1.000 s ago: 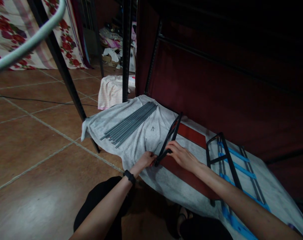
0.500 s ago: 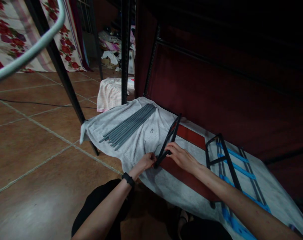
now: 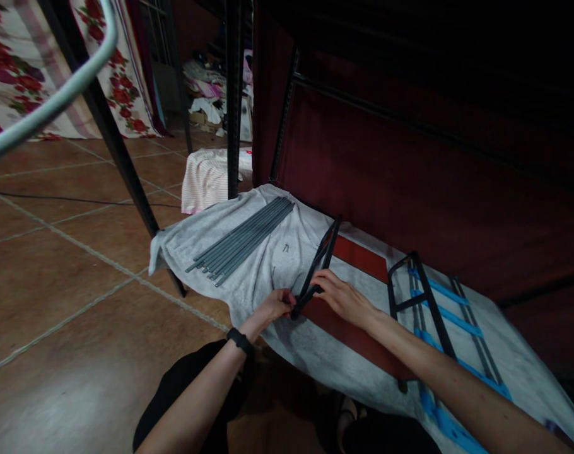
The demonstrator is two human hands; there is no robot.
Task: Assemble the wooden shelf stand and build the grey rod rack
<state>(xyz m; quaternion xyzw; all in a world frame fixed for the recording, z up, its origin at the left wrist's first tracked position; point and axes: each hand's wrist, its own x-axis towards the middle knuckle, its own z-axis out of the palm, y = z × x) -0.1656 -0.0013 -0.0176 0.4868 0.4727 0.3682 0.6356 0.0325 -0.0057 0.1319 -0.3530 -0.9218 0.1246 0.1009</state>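
Observation:
A black metal frame point(image 3: 332, 243) stands tilted on the cloth, partly over a reddish-brown panel point(image 3: 357, 331). My right hand point(image 3: 337, 293) has its fingers closed around the frame's near bar. At the frame's lower left corner, my left hand point(image 3: 278, 304) is pinched; whatever its fingertips hold is hidden. Left of the hands lies a row of several grey metal tubes point(image 3: 244, 239). Two small thin dark pieces point(image 3: 286, 248) rest on the cloth between tubes and frame. A second black frame point(image 3: 426, 296) stands to the right, near blue-banded dark tubes point(image 3: 457, 321).
Grey cloth point(image 3: 306, 221) covers the low surface, with black uprights point(image 3: 233, 101) around it. A pale curved tube point(image 3: 64, 94) crosses the upper left. Behind are a maroon sheet point(image 3: 386, 170) and a striped cloth point(image 3: 204, 180). A dark cable point(image 3: 79, 200) runs across the tiled floor.
Both hands stay at the black frame in nearly the same place. My left fingers have shifted slightly at its lower corner. The whole view has moved a little.

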